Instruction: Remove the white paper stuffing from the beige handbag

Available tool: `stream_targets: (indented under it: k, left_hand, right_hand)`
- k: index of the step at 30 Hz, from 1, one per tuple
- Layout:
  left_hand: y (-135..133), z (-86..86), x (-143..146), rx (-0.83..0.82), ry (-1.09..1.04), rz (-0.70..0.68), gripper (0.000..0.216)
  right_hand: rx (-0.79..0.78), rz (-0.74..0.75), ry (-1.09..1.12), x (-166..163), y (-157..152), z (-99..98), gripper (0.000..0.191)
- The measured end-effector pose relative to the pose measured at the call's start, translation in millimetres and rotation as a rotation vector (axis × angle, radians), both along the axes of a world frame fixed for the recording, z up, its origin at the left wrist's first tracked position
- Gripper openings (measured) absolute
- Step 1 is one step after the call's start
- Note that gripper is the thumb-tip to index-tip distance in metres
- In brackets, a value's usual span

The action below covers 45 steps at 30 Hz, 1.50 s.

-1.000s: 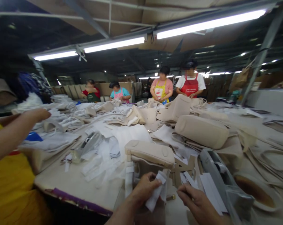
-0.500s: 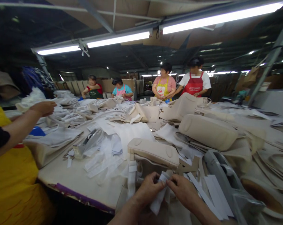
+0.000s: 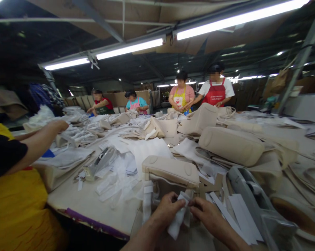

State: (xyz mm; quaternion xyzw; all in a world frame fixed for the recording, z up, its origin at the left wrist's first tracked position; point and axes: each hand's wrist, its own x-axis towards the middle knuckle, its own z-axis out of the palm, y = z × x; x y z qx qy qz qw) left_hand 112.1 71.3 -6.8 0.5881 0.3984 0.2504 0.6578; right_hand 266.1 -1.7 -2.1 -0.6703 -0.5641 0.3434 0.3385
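My left hand (image 3: 166,210) is closed on a white strip (image 3: 177,219) of paper or fabric, which hangs down from its fingers at the bottom centre. My right hand (image 3: 209,217) meets it from the right and pinches the strip's top edge. Just behind both hands lies a beige padded bag piece (image 3: 170,170) with white tape strips (image 3: 147,200) hanging from its front.
A grey tape dispenser (image 3: 254,202) sits right of my hands, another (image 3: 100,162) to the left. A person in yellow (image 3: 13,195) reaches over the table at left. Beige bags (image 3: 232,144) and white sheets cover the table (image 3: 76,202). Several co-workers stand at the far side.
My right hand moved left from near the tape dispenser and joined my left hand on the white strip. The arm of the person in yellow shifted slightly right.
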Motion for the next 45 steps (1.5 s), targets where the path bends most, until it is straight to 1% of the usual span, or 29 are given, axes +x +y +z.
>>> stream_targets:
  k: [3,4,6,8,11,13,15,18,20,22,25,31,33,35,36,37,38,40,41,42,43,44,45]
  left_hand:
    - [1.2,0.2,-1.7,-0.049,0.002,-0.009,0.023]
    - [1.7,1.0,-2.1,-0.058,0.008,-0.007,0.023]
    - [2.3,2.8,-2.3,-0.066,0.018,-0.003,0.021]
    - [2.3,4.2,-2.0,-0.064,0.02,0.0,0.02]
    - [1.7,5.2,-1.4,-0.057,0.021,-0.002,0.019]
    - [1.8,5.3,-1.0,-0.053,0.025,0.003,0.019]
    - [2.3,5.2,-0.9,-0.051,0.025,0.003,0.02]
    - [3.0,5.5,-1.1,-0.056,0.013,0.002,0.021]
    - [2.8,5.7,-1.7,-0.063,0.013,0.0,0.02]
    - [2.0,5.5,-2.6,-0.066,0.015,-0.003,0.019]
    - [1.3,4.1,-3.8,-0.061,0.004,-0.011,0.02]
    - [4.6,1.8,-5.4,-0.093,-0.033,-0.022,0.025]
    - [5.5,2.7,-6.3,-0.094,-0.033,-0.036,0.027]
    - [5.6,4.1,-7.3,-0.093,-0.024,-0.047,0.029]
    - [5.5,4.7,-7.7,-0.097,-0.016,-0.048,0.03]
    - [5.5,5.0,-7.9,-0.102,-0.005,-0.042,0.031]
    - [5.6,4.9,-7.9,-0.106,0.006,-0.031,0.031]
    - [6.9,3.7,-7.0,-0.104,0.015,0.003,0.032]
    - [7.8,2.8,-6.3,-0.092,0.012,0.021,0.032]
    - [8.8,2.0,-5.6,-0.077,0.007,0.034,0.031]
    - [9.6,1.6,-5.2,-0.057,-0.001,0.037,0.03]
    - [9.8,1.9,-5.4,-0.032,-0.01,0.031,0.03]
    - [9.4,3.1,-6.3,0.007,-0.014,0.017,0.029]
  right_hand:
    - [0.038,-0.062,-0.06,7.2,-4.4,-14.1,0.03]
    - [0.05,-0.086,-0.098,8.5,-6.0,-18.6,0.031]
    - [0.083,-0.122,-0.145,8.7,-9.5,-25.1,0.028]
    - [0.127,-0.158,-0.144,6.7,-13.3,-26.6,0.025]
    - [0.182,-0.238,-0.14,3.9,-17.2,-19.0,0.026]
    - [0.167,-0.233,-0.11,3.0,-17.2,-11.7,0.027]
    - [0.107,-0.184,-0.059,2.2,-15.5,-6.5,0.032]
    - [0.031,-0.101,0.014,-0.6,-12.1,-5.6,0.031]
    - [0.047,-0.064,0.042,-3.0,-10.4,-7.9,0.023]
    - [0.078,-0.067,0.033,-5.0,-8.4,-10.5,0.02]
    - [0.097,-0.067,-0.006,-7.8,-2.3,-13.5,0.02]
    - [0.096,-0.046,0.024,-13.8,13.0,-15.3,0.023]
    - [0.087,-0.073,-0.061,-14.4,12.4,-17.3,0.025]
    - [0.085,-0.157,-0.27,-14.2,9.1,-22.1,0.027]
    - [0.107,-0.203,-0.401,-14.0,7.1,-25.3,0.029]
    - [0.162,-0.246,-0.53,-13.7,5.4,-28.7,0.031]
    - [0.259,-0.271,-0.641,-13.4,4.1,-31.9,0.031]
    - [0.543,-0.26,-0.822,-12.7,3.6,-35.8,0.024]
    - [0.688,-0.232,-0.901,-12.1,4.6,-35.9,0.021]
    - [0.807,-0.189,-0.972,-11.4,6.5,-34.5,0.026]
    - [0.894,-0.127,-1.033,-10.6,9.2,-31.8,0.036]
    - [0.946,-0.052,-1.085,-9.7,12.7,-28.2,0.045]
    - [0.98,0.016,-1.117,-8.7,16.9,-24.1,0.05]
